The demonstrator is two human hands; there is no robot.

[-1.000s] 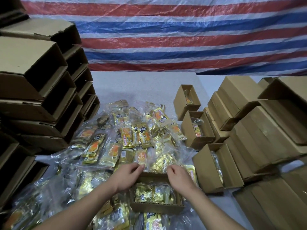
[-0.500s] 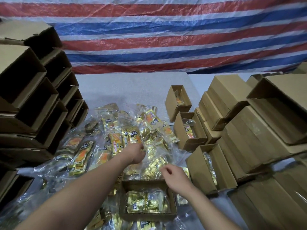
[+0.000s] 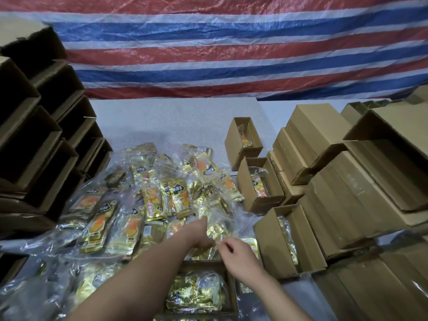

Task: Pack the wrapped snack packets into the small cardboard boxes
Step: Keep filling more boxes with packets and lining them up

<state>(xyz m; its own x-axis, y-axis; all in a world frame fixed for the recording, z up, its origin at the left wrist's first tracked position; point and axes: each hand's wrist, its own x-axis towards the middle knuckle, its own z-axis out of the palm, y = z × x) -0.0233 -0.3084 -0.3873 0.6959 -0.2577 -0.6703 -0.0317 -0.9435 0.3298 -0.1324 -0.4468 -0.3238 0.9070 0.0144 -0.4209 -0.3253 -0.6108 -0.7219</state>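
1. Left hand (image 3: pixel 201 235) reaches forward into the heap of snack packets (image 3: pixel 148 200). Its fingers are buried among the clear wrappers, so whether they pinch a packet cannot be told.
2. Right hand (image 3: pixel 238 253) sits just right of the left one, fingers loosely curled, fingertips touching a gold packet in clear wrap (image 3: pixel 216 230). A firm grip is not confirmed.
3. Step in hand, as judged: selecting the next packet from the heap for the box nearest the body.
4. Next move calls for: separating one wrapped packet from the overlapping film, lifting it free of its neighbours, then bringing it back toward the body and down into the open box.
5. Open box (image 3: pixel 232 288), directly below and behind both hands: holds gold packets in clear wrap covering most of its floor. More room appears to remain above them.
6. Row of three open boxes (image 3: pixel 273 249), to the right of the right hand and running away from it: each holds at least one packet standing against an inner wall. Exact counts cannot be read.
7. Stacked cartons (image 3: pixel 361 205), further right: some closed, one open with a dark interior; contents not visible.
8. Stack of open empty-looking cartons (image 3: pixel 34 144), well to the left of the left hand, openings facing the heap.
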